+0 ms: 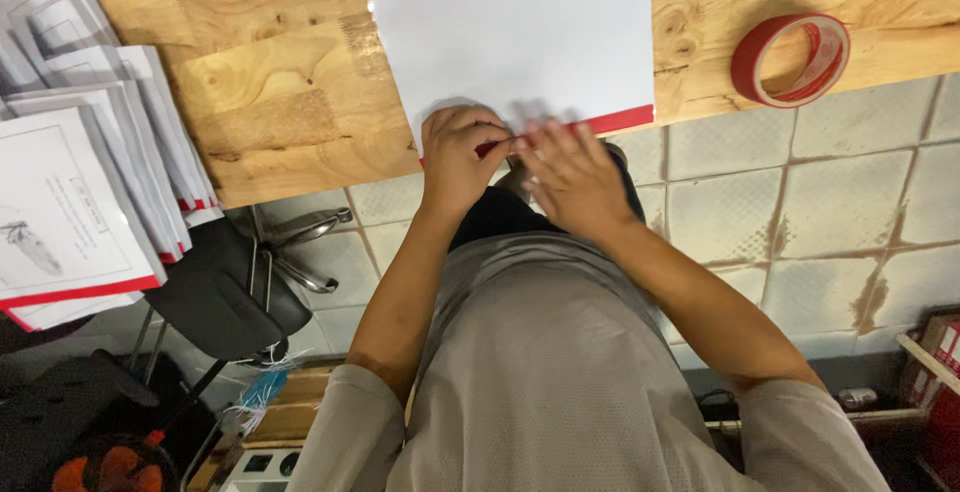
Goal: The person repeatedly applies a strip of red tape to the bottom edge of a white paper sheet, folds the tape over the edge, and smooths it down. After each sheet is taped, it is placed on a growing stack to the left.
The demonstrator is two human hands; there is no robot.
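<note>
Head view: two hands press red tape along the near edge of a white booklet at the desk's edge.

Left hand (462, 157) is clenched, pinching the red tape strip (620, 118) at the white booklet (520, 37), probably to anchor it. Right hand (572, 174), blurred, lies flat with fingers spread just beside it, likely smoothing the strip. Both rest on the booklet's near edge on the wooden desk (280, 102). A red tape roll (790, 60) sits well apart; finished booklets (80, 182) are stacked aside.

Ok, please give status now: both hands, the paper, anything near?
Left hand and right hand press red tape strip along white booklet edge. Tape roll lies right. Finished booklets stacked left.
</note>
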